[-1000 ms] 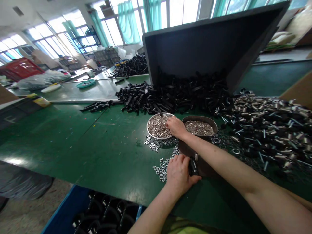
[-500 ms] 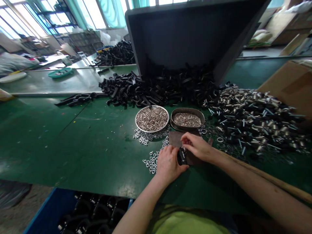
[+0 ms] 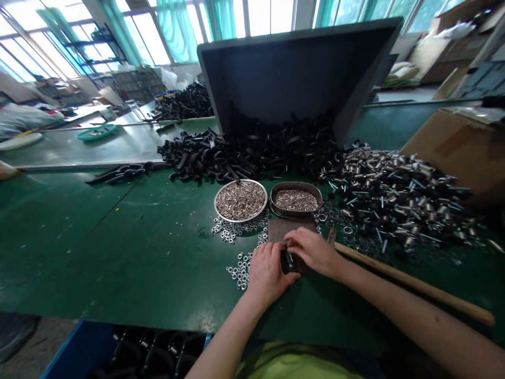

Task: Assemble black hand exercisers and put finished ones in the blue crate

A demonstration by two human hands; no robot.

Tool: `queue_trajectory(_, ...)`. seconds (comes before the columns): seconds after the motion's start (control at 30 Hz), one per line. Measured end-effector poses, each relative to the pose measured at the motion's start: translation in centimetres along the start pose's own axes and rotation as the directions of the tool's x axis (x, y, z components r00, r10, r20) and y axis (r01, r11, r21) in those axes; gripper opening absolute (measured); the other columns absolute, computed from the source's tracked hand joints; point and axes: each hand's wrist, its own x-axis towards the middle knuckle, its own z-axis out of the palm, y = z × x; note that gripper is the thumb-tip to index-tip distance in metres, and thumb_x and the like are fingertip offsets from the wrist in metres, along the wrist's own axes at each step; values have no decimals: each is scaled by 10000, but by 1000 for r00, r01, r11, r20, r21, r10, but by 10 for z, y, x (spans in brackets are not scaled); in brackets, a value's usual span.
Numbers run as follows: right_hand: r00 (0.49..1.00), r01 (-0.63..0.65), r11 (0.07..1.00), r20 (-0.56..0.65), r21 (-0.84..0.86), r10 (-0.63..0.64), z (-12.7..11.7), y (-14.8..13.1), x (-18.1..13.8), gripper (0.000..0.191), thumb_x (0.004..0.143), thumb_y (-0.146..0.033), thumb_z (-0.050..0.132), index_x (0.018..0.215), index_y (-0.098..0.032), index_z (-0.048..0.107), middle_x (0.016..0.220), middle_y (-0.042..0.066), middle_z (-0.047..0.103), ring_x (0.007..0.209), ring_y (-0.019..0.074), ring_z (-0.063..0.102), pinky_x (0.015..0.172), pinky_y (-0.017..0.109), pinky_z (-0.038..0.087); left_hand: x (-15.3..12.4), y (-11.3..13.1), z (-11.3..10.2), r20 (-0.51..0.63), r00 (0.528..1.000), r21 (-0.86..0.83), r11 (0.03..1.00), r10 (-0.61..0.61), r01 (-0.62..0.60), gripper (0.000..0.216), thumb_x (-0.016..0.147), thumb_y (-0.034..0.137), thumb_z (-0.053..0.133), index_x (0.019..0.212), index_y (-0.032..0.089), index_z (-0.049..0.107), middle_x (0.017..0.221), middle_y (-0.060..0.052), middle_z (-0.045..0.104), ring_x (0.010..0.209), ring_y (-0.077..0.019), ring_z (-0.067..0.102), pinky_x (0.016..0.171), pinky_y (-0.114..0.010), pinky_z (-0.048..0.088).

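My left hand [image 3: 269, 269] is closed around a small glossy black part [image 3: 289, 262], steadying it at the near edge of a flat metal plate [image 3: 290, 227]. Over the top of that part, the fingers of my right hand [image 3: 313, 251] are pinched together; whatever is between them is too small and covered to make out. Loose metal nuts or rings [image 3: 240, 273] lie just left of my left hand. Beyond the plate stand a round dish [image 3: 216, 206] of small metal pins and an oval tin [image 3: 296, 213] of tiny metal pieces.
A hammer-like tool's wooden handle [image 3: 414, 281] lies beside my right forearm. Black curved handles [image 3: 213, 155] spill from a tipped dark bin [image 3: 292, 79]. Right of them is a heap of metal-and-black knobs [image 3: 394, 195] by a cardboard box [image 3: 445, 142]. A blue crate [image 3: 74, 350] sits below the table edge.
My right hand's fingers have come down and left onto the black part, touching its top. My left hand keeps its grip. The whole view has shifted slightly.
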Motion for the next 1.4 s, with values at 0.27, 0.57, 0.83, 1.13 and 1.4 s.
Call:
queue_trajectory(0.27,920,-337,854,55,-397,388,-51,80,73,138,812,-234,610,797,-117,681,851,121,650,974,265,561,814,381,449,-2,0,-3,41,995,5,996,86,-86,657,682,463,714,1261,270,471,1053,-44,580,977,-242,504,831,-382,408)
queue_trajectory(0.57,880,-369,817,118,-443,461,-38,94,84,220,855,-302,561,992,-151,643,1031,94,637,936,217,600,798,389,486,-1,-3,-5,60,992,-7,993,115,-115,643,696,435,699,1268,249,471,1074,-54,580,983,-246,505,856,-393,427)
queue_trajectory(0.83,889,-458,852,-109,-255,445,-48,85,73,245,797,-169,447,870,-167,681,887,102,709,862,233,638,744,322,431,7,0,-8,19,993,-354,928,-116,116,576,617,410,754,1135,218,591,1052,-68,625,1009,-257,547,913,-414,422)
queue_trajectory(1.13,933,-276,723,-4,634,360,-33,8,2,153,832,-328,501,896,-195,542,845,50,701,704,161,619,665,303,482,8,-5,-22,617,736,-753,-479,-279,451,334,766,430,617,877,114,619,713,-44,628,581,-119,588,567,-248,520)
queue_trajectory(1.4,963,-128,789,-115,601,244,-4,-14,-6,67,773,-211,581,725,-203,627,796,29,612,790,176,582,738,319,451,3,5,-23,627,762,-681,-589,-163,434,330,824,407,562,905,93,621,703,-64,648,591,-139,622,639,-307,559)
